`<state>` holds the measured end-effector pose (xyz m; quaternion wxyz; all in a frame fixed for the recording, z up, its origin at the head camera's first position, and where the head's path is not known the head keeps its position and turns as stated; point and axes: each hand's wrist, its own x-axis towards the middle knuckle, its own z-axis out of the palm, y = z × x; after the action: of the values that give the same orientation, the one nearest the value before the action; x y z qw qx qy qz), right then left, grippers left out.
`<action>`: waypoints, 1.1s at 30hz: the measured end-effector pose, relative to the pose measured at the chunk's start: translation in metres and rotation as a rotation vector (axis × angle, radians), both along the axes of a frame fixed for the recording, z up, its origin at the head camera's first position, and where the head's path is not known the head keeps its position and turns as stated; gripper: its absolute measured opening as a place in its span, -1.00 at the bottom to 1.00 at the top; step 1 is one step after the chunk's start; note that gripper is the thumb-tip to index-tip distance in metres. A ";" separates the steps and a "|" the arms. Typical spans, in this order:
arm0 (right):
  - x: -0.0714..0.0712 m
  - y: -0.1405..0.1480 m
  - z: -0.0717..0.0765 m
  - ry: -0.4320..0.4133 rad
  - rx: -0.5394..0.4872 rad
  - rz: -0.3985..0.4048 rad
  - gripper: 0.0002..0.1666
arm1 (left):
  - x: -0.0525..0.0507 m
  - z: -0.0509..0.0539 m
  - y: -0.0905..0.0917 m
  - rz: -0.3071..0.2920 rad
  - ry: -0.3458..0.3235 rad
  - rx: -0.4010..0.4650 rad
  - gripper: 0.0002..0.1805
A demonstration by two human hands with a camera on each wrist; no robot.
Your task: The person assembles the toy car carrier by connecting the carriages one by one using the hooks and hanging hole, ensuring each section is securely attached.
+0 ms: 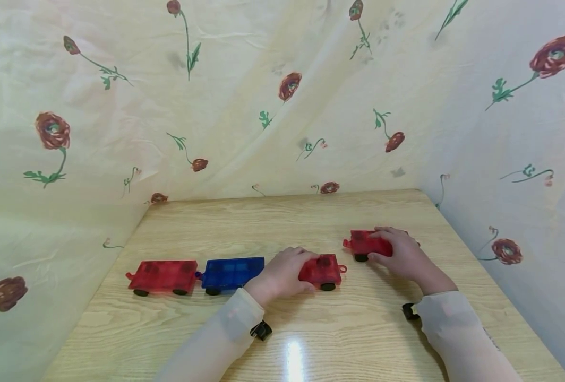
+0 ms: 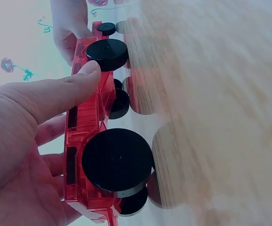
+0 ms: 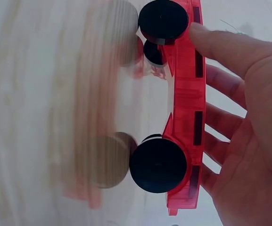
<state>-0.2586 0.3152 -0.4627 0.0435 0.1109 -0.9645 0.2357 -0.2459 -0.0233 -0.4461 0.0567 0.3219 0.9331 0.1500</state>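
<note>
My left hand (image 1: 284, 273) grips a translucent red toy train car (image 1: 319, 271) by its long sides, the thumb near a black wheel (image 2: 117, 159). A ring coupling (image 1: 342, 269) sticks out at that car's right end. Farther right and slightly back, my right hand (image 1: 402, 257) holds a second red train car (image 1: 360, 243), thumb on the near side and fingers over the far side. A hook (image 1: 347, 243) on its left end stands apart from the ring. In both wrist views the held cars stand upright with wheels at the tabletop.
A blue train car (image 1: 232, 271) stands left of my left hand, its right end hidden by the wrist. Its left coupling meets another red train car (image 1: 164, 275) at the far left. The wooden table (image 1: 273, 223) is bordered by flower-patterned cloth (image 1: 234, 106) behind and at the sides.
</note>
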 end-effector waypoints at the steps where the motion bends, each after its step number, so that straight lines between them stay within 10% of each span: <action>1: 0.001 0.000 0.001 -0.004 -0.004 0.000 -0.33 | 0.000 0.000 0.000 -0.001 0.002 0.001 -0.15; 33: 0.005 0.014 0.012 -0.114 -0.063 0.068 -0.34 | -0.007 -0.002 0.006 0.039 -0.037 0.101 -0.19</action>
<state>-0.2538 0.3290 -0.4506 -0.0163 0.1287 -0.9531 0.2734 -0.2530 -0.0173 -0.4476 0.0545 0.3033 0.9292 0.2040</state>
